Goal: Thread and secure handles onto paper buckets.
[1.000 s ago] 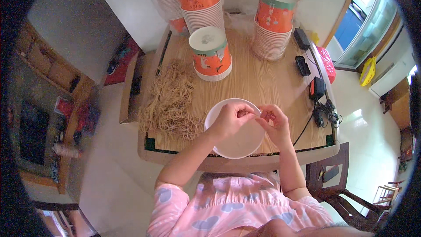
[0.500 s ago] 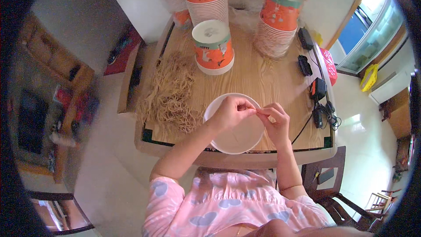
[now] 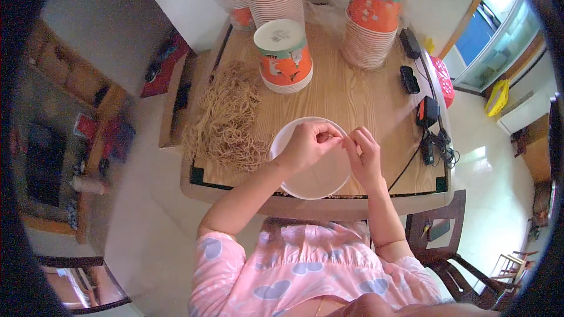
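A white round paper bucket [image 3: 317, 183] stands open end up at the table's near edge, right in front of me. Over its far rim my left hand [image 3: 311, 141] and my right hand [image 3: 364, 154] meet, thumb and fingers pinched together on each. Whatever lies between the fingertips is too small to make out. Left of the bucket spreads a tangled heap of tan twine-like strands [image 3: 229, 117]. Beyond it, a short stack of orange and green paper buckets [image 3: 285, 67] sits upside down.
Taller stacks of like buckets rise at the back, one on the left [image 3: 273, 0] and one on the right [image 3: 370, 29]. Black power adapters [image 3: 427, 110] and cables [image 3: 442, 149] lie along the table's right edge. A dark wooden chair [image 3: 435, 235] stands at the near right.
The table and buckets sit slightly higher in the picture. My right hand has turned a little, with its fingers more upright; both hands stay pinched over the bucket.
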`<state>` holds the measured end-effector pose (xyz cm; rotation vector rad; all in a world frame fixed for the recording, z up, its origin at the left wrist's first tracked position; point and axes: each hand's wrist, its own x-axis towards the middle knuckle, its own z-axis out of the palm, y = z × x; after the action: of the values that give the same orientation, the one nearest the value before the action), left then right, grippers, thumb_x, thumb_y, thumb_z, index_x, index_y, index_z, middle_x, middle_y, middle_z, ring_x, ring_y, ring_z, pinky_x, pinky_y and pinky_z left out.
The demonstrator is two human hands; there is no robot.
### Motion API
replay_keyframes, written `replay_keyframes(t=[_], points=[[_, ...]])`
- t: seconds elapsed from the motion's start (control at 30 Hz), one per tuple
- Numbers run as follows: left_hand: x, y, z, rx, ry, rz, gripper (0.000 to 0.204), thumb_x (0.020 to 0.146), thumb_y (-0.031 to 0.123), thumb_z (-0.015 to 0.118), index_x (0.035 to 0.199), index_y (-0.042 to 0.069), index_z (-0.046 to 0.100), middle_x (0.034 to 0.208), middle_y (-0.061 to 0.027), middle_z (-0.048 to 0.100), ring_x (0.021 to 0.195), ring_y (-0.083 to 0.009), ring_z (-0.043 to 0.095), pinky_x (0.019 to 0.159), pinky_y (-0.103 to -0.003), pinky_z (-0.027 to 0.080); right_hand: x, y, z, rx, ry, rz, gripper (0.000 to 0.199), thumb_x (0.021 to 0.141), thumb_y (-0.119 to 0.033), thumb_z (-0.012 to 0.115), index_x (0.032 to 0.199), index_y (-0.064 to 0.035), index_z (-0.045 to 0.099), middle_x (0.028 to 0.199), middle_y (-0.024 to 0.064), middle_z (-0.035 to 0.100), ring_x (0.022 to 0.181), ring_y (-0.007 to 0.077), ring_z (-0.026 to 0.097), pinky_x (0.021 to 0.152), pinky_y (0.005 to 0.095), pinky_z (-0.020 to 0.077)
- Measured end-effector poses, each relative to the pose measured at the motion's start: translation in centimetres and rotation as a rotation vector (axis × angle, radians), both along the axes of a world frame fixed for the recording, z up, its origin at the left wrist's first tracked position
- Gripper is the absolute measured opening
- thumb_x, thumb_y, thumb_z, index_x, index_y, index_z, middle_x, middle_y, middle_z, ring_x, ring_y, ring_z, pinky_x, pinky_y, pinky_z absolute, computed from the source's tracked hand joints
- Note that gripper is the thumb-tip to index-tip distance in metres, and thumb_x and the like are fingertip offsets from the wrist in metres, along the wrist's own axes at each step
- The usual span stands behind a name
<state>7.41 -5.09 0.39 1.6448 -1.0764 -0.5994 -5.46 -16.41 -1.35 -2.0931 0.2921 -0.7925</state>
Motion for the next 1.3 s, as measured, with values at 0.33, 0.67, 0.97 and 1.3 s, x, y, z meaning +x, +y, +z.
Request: replay_keyframes(t=[0.33,0.67,0.97,1.3], points=[[-0.2,-0.6,-0.2,0.127,-0.267,0.138,0.008,0.075,0.007,0.066,0.077,0.001,0.062,0.061,-0.0061,0.054,0.052,-0.0138,0.047,0.051,-0.029,0.039,-0.5,0.5,-2.6,0.371,-0.083,-0.039,0.018,0.084,0.002,0.051,0.102,-0.0024,0.051,0.085,0.0063,0.053,0.076,0.0123,0.051,0.068,0.0255,0.0434],[-0.5,-1.2,-0.7,0.143,-0.434,0.132,0.01,0.072,0.005,0.068,0.08,0.001,0.063,0.068,-0.0047,0.055,0.056,-0.0125,0.047,0.052,-0.028,0.039,-0.5,0.4,-3.0,0.424,-0.102,-0.008,0.02,0.082,0.002,0.051,0.102,-0.0028,0.05,0.085,0.0049,0.052,0.077,0.0123,0.052,0.07,0.0257,0.0436],[-0.6,-1.4,-0.7,0.12,-0.414,0.148,0.008,0.073,0.004,0.066,0.079,0.001,0.062,0.065,-0.0041,0.053,0.054,-0.0105,0.044,0.051,-0.026,0.037,-0.6,0.3,-2.9,0.495,-0.106,0.0,0.016,0.086,-0.001,0.05,0.102,-0.0019,0.051,0.084,0.0038,0.053,0.077,0.0112,0.052,0.07,0.025,0.0439],[-0.9,-1.6,0.2,0.155,-0.434,0.203,0.005,0.074,0.005,0.065,0.078,0.002,0.063,0.062,-0.0027,0.052,0.052,-0.0097,0.043,0.049,-0.025,0.035,1.4,-2.2,-4.3,0.903,-0.011,0.235,0.023,0.091,-0.019,0.053,0.103,-0.0018,0.061,0.09,0.0014,0.061,0.081,0.0082,0.054,0.071,0.023,0.0439]])
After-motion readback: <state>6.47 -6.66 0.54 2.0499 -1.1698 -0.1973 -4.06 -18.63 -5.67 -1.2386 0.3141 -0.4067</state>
